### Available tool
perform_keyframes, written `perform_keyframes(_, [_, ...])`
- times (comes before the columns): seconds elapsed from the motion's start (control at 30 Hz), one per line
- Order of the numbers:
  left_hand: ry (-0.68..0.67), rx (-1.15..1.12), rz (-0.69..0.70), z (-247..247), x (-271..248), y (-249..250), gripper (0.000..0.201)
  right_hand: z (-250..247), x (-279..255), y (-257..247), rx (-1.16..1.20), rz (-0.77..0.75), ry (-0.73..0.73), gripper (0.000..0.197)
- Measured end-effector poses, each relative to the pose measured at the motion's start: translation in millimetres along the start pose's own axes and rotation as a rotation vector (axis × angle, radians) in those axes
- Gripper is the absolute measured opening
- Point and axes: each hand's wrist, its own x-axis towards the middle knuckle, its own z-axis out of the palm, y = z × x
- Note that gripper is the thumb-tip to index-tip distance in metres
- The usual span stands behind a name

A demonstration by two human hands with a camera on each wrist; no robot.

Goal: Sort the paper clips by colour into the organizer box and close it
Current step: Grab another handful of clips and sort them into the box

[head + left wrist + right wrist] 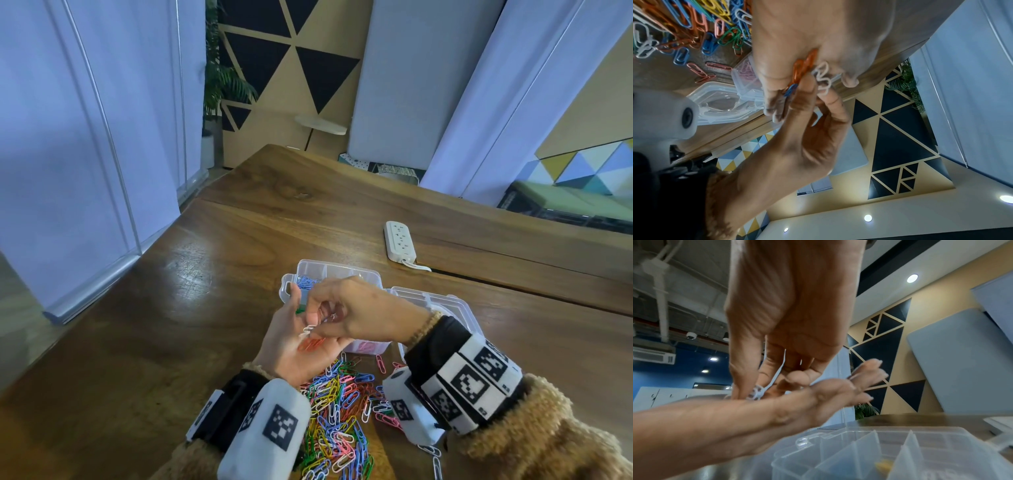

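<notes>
Wooden table (205,274); white clip (307,331) (pinched by right hand (356,308)) lengthwise toward left wrist

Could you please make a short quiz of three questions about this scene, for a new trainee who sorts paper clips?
1. True or false: the organizer box is closed.
2. Which clips does the right hand pinch over the palm of the left hand? A) white clips B) green clips C) yellow clips
3. Fill in: the unsorted pile of clips lies on the table between the person's two ____.

Key: 1. False, its lid lies open beside it. 2. A; orange clips also rest on the left palm. 3. wrists.
</notes>
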Motion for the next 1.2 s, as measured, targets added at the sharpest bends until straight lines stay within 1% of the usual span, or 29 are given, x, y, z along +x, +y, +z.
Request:
perform_keyframes(0.07, [-0.002,-0.004,-0.017,2,0,0,0.074,-2,-1,4,0.078,0.04,0.041,0.01])
perform_keyframes(0.17, [0.013,0.067,-0.026,7,-1,-1,0.081,-5,-3,6,0.178,0.083,0.104,0.011])
perform_keyframes(0.3, [0.071,0.048,-0.09,3,2,4,0.094,-16,-5,18,0.36,0.18,0.264,0.015])
perform_keyframes(0.4, [0.075,0.07,-0.098,0,1,11,0.091,-25,-9,37,0.436,0.287,0.366,0.011])
perform_keyframes(0.5, [0.075,0.055,-0.077,1,0,14,0.087,-25,-17,48,0.527,0.358,0.362,0.013])
perform_keyframes(0.6, [0.101,0.046,-0.077,3,0,13,0.086,-19,-22,46,0.557,0.341,0.326,0.008])
perform_keyframes(0.67, [0.114,0.055,-0.076,5,0,11,0.087,-14,-20,42,0.463,0.301,0.306,0.008])
perform_keyframes(0.77, [0.087,0.103,-0.082,6,0,8,0.092,-6,-13,31,0.091,0.197,0.245,0.007])
perform_keyframes(0.83, [0.077,0.112,-0.09,5,1,7,0.09,-5,-8,25,-0.05,0.122,0.195,0.008])
perform_keyframes(0.9, [0.076,0.102,-0.094,4,1,7,0.087,-5,-5,22,-0.113,0.077,0.151,0.009])
perform_keyframes(0.97, [0.074,0.089,-0.091,3,2,7,0.082,-7,-2,20,-0.179,0.066,0.095,0.011])
perform_keyframes(1.07, [0.07,0.095,-0.083,5,1,6,0.08,-7,0,17,-0.212,0.067,0.028,0.013])
perform_keyframes(1.13, [0.067,0.093,-0.082,7,-1,6,0.077,-8,0,17,-0.218,0.071,0.009,0.015])
perform_keyframes(1.2, [0.068,0.094,-0.081,9,-2,6,0.078,-9,-1,17,-0.203,0.092,0.022,0.014])
